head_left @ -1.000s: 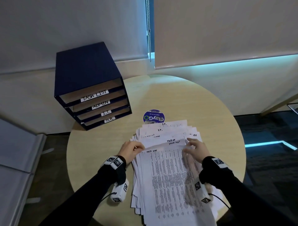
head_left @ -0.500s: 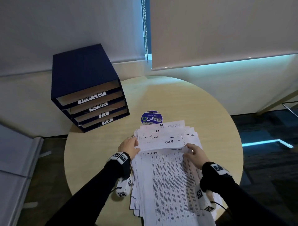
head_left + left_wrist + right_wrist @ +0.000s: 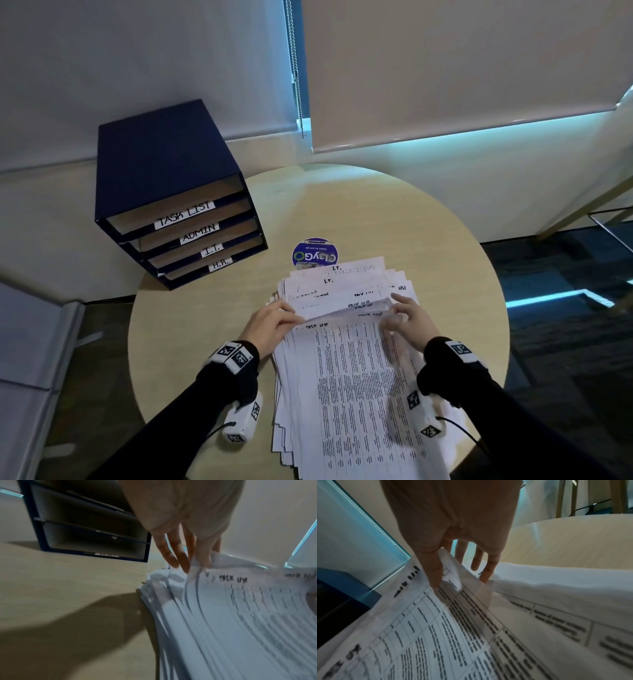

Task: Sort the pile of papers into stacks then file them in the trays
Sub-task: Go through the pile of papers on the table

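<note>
Round pale wood-grain table, set against drawn beige roller blinds with a bead chain and a strip of cyan light beneath.

Fingers: left hand with fingers loosely bent, thumb and fingertips pinching the near left corner of a lifted sheet; right hand likewise, thumb on top and fingers beneath the right corner. How many sheets were pinched could not be told; it appeared to be one or few.

Held item: white printed sheet, raised at its near edge, bowing between the two hands.

Source: loose fanned pile of white printed papers, headed "Task List", "I.T." and similar, lying on the near half of the table under both hands.

Handling, judged: light, limp, slippery sheet on sheet, easily creased; best taken at two corners, or squared and gripped along an edge.

Destination: dark blue four-tier filing tray unit, labelled TASK LIST, ADMIN, I.T., H.R., at the far left edge, well apart from the pile.

Also present: round blue printed sticker, partly under the pile's far edge.
</note>
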A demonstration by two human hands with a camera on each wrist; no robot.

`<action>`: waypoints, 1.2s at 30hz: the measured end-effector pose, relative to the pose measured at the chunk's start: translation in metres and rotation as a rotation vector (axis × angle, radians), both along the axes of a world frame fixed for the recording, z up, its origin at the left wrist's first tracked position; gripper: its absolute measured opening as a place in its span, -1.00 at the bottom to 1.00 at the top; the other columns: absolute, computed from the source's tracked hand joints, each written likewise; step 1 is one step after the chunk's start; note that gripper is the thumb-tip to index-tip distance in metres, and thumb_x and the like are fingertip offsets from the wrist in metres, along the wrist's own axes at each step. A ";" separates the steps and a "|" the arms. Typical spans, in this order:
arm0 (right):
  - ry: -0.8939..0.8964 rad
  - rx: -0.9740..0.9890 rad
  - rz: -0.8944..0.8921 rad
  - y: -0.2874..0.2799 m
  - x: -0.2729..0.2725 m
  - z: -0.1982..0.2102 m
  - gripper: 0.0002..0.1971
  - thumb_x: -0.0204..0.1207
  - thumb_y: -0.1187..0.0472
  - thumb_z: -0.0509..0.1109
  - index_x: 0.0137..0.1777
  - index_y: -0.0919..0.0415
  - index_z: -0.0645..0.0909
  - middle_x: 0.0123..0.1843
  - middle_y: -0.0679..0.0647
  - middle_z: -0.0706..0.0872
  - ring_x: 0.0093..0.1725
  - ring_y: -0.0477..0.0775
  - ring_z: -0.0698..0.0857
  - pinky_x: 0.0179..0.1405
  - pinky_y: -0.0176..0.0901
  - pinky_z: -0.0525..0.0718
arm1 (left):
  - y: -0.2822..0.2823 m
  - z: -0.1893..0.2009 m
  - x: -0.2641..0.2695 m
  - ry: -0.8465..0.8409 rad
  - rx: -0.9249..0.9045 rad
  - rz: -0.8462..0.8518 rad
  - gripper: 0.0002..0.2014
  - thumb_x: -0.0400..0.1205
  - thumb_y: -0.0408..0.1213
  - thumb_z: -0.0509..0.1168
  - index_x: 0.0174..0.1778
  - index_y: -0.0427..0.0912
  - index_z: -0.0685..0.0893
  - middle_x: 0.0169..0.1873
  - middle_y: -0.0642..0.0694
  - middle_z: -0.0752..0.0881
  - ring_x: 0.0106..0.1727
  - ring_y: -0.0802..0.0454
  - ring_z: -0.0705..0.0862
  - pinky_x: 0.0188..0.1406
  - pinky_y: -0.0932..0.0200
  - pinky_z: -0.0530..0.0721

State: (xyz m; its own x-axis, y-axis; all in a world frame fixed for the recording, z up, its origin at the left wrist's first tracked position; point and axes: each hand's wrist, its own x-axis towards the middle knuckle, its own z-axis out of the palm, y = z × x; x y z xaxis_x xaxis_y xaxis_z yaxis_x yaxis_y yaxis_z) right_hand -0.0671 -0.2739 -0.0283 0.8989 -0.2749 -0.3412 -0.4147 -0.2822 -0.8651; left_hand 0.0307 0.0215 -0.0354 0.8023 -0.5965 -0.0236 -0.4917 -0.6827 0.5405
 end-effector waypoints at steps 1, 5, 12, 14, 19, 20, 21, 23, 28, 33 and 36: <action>0.009 0.016 0.009 0.000 0.001 -0.001 -0.83 0.43 0.39 0.47 -0.38 0.30 0.62 0.32 -0.05 0.52 0.28 -0.03 0.48 0.21 -0.19 0.41 | 0.000 0.001 0.000 0.037 0.006 -0.008 -0.84 0.63 -0.29 0.37 0.01 -0.02 0.84 0.03 0.09 0.63 -0.02 0.13 0.62 0.08 0.18 0.57; 0.034 0.020 0.023 0.002 0.001 -0.005 -0.91 0.47 0.34 0.45 -0.21 0.38 0.69 -0.14 0.18 0.80 -0.16 0.03 0.72 0.19 0.05 0.63 | -0.008 0.004 0.003 0.182 0.095 0.021 -0.81 0.70 -0.20 0.27 0.02 -0.12 0.79 0.21 0.12 0.50 0.18 0.11 0.58 0.18 0.27 0.48; 0.065 0.037 0.058 0.001 -0.003 -0.005 -0.82 0.38 0.46 0.50 -0.21 0.24 0.57 -0.32 0.18 0.71 -0.29 0.11 0.67 -0.12 0.05 0.68 | -0.020 0.002 0.014 0.217 0.179 0.329 -0.86 0.64 -0.23 0.27 -0.20 -0.12 0.67 -0.14 -0.05 0.73 -0.05 -0.06 0.69 -0.05 0.13 0.62; 0.077 0.013 -0.002 0.000 -0.004 -0.007 -0.69 0.37 0.38 0.55 -0.07 0.11 0.48 -0.37 0.15 0.58 -0.38 0.08 0.57 -0.27 -0.05 0.60 | -0.019 0.005 0.016 0.219 0.179 0.313 -0.92 0.52 -0.24 0.39 -0.16 -0.06 0.61 -0.17 0.00 0.70 -0.10 0.00 0.67 -0.12 0.15 0.61; 0.024 -0.086 0.075 0.003 -0.007 -0.001 -0.76 0.40 0.40 0.51 -0.21 0.09 0.54 -0.45 -0.07 0.53 -0.45 -0.16 0.52 -0.36 -0.30 0.42 | -0.023 0.011 0.013 0.179 0.243 0.161 -0.92 0.55 -0.22 0.46 -0.15 -0.09 0.69 -0.24 0.01 0.69 -0.16 0.05 0.65 -0.17 0.24 0.54; 0.022 -0.105 0.077 0.003 -0.007 -0.001 -0.76 0.40 0.41 0.50 -0.32 0.11 0.54 -0.33 -0.05 0.59 -0.31 -0.13 0.58 -0.26 -0.26 0.44 | -0.022 0.011 0.012 0.172 0.223 0.142 -0.93 0.57 -0.21 0.44 -0.18 -0.11 0.73 -0.23 -0.01 0.73 -0.15 0.05 0.67 -0.13 0.23 0.57; 0.010 -0.124 0.061 0.002 -0.005 -0.004 -0.75 0.38 0.41 0.50 -0.38 0.12 0.54 -0.17 0.01 0.60 -0.14 -0.05 0.59 -0.14 -0.21 0.45 | -0.021 0.011 0.012 0.180 0.179 0.130 -0.91 0.59 -0.20 0.43 -0.18 -0.13 0.75 -0.22 -0.02 0.74 -0.15 0.04 0.68 -0.10 0.23 0.57; 0.000 -0.165 0.018 -0.002 -0.003 -0.008 -0.77 0.36 0.37 0.53 -0.40 0.19 0.55 0.08 0.06 0.52 0.11 0.04 0.51 0.12 -0.13 0.43 | -0.018 0.010 0.010 0.235 0.073 0.112 -0.88 0.60 -0.19 0.41 -0.15 -0.16 0.78 -0.22 -0.01 0.74 -0.14 0.07 0.66 -0.10 0.26 0.53; 0.033 -0.100 -0.010 -0.001 -0.001 -0.013 -0.83 0.42 0.32 0.49 -0.32 0.33 0.57 -0.26 0.10 0.66 -0.19 0.08 0.61 -0.12 -0.10 0.52 | -0.018 0.009 0.007 0.250 0.050 0.024 -0.92 0.61 -0.14 0.40 -0.13 -0.04 0.75 0.03 0.04 0.65 0.02 0.11 0.60 0.15 0.16 0.58; 0.024 -0.038 -0.008 0.002 -0.002 -0.009 -0.90 0.41 0.43 0.41 -0.32 0.40 0.63 -0.32 0.22 0.76 -0.25 0.14 0.71 -0.03 0.09 0.68 | -0.028 -0.002 0.014 0.070 0.200 0.052 -0.67 0.79 -0.14 0.01 0.39 -0.09 0.54 0.38 0.03 0.46 0.40 -0.01 0.40 0.40 0.04 0.39; 0.034 -0.043 0.016 0.000 -0.004 -0.007 -0.92 0.40 0.44 0.43 -0.29 0.39 0.61 -0.29 0.32 0.75 -0.28 0.13 0.70 0.01 0.21 0.69 | -0.033 -0.004 0.017 0.016 0.314 0.065 -0.69 0.76 -0.17 0.07 0.42 -0.05 0.48 0.33 -0.01 0.49 0.35 -0.04 0.41 0.34 0.00 0.44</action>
